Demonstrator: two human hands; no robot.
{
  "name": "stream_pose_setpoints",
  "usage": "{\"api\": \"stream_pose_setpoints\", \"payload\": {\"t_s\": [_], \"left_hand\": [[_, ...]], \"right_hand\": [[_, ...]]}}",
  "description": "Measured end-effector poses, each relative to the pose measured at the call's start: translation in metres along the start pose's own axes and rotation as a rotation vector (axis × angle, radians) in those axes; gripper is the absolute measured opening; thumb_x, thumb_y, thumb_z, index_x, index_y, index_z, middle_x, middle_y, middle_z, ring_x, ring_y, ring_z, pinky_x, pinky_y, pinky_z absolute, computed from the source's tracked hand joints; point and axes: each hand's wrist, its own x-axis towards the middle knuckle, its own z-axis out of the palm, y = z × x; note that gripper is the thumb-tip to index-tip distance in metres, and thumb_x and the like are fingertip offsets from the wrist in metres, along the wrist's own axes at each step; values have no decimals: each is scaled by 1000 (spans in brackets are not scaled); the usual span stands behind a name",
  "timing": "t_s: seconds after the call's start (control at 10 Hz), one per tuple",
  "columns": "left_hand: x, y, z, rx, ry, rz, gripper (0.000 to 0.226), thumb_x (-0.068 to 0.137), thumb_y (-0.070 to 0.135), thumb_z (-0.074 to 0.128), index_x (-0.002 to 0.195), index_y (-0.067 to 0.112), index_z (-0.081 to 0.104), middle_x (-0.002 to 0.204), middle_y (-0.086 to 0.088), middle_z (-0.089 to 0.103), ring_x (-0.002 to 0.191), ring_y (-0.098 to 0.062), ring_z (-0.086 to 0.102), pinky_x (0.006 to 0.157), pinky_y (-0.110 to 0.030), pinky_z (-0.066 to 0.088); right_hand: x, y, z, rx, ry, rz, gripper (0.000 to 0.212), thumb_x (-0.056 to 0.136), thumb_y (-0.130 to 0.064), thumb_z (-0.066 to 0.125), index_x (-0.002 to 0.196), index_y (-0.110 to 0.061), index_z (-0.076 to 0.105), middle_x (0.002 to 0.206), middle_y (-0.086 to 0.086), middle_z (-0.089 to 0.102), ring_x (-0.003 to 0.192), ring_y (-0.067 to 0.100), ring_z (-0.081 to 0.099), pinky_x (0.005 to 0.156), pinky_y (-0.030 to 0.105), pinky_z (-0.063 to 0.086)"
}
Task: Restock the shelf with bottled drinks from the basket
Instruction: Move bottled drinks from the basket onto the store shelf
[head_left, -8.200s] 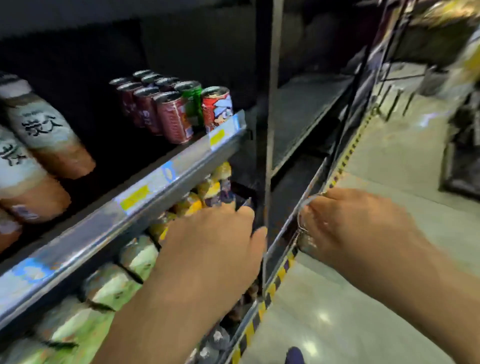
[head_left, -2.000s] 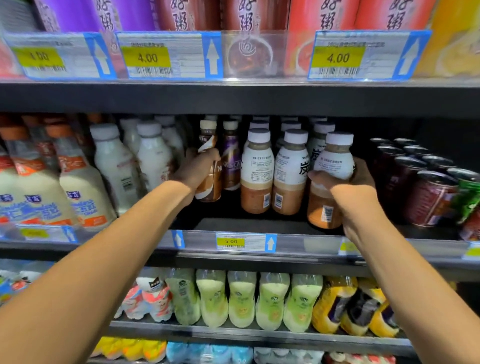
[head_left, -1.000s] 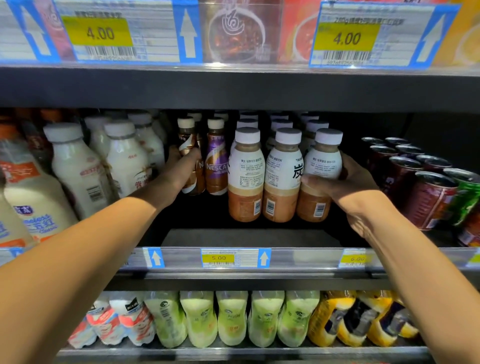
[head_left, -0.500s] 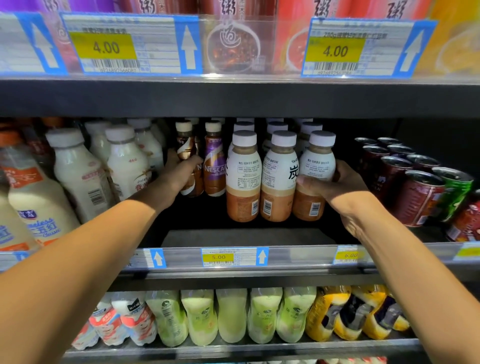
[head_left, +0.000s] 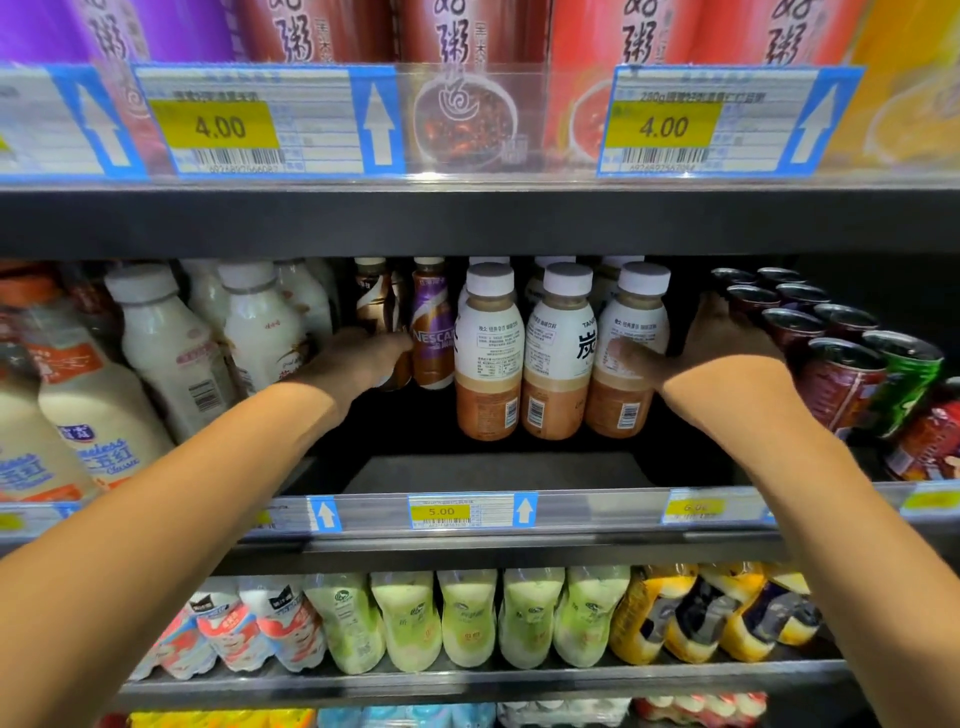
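Note:
On the middle shelf (head_left: 493, 470) stand three white-capped milk-coffee bottles in a front row. My right hand (head_left: 727, 353) wraps the rightmost coffee bottle (head_left: 631, 332), with the thumb across its label and the fingers behind it. Left of the row are a purple Nescafe bottle (head_left: 431, 332) and a brown Nescafe bottle (head_left: 376, 306). My left hand (head_left: 353, 364) grips the brown bottle low on its body. Both bottles stand upright on the shelf. The basket is out of view.
Dark cans (head_left: 810, 343) and a green can (head_left: 906, 379) stand close to the right of my right hand. White milk bottles (head_left: 171, 353) fill the left. The shelf front edge carries price tags (head_left: 441, 512). Green and yellow bottles lie on the shelf below.
The view has drawn closer to the shelf. Both hands stay on the same bottles. The right-hand bottle now stands level with the two beside it.

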Motion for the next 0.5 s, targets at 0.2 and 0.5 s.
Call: {"api": "stream_pose_setpoints", "payload": {"t_s": [0.2,0.5], "left_hand": [[-49,-6,-2,513,-89,167,59,87,61,31,107,17,65,117,-11,67,104,-30,59,81,-29,43],[-150,57,57,492,-42,849,47,85,64,20,88,37,59,70,15,59,66,-11,61,56,-27,47]], "right_hand": [[-59,-8,-31,-243,62,-178,31,96,-37,47,72,-18,42,76,7,51,73,30,43,64,34,33],[-154,44,-43,-426,173,-192,22,81,-16,49,62,-19,39,58,5,43,52,30,46,53,32,21]]}}
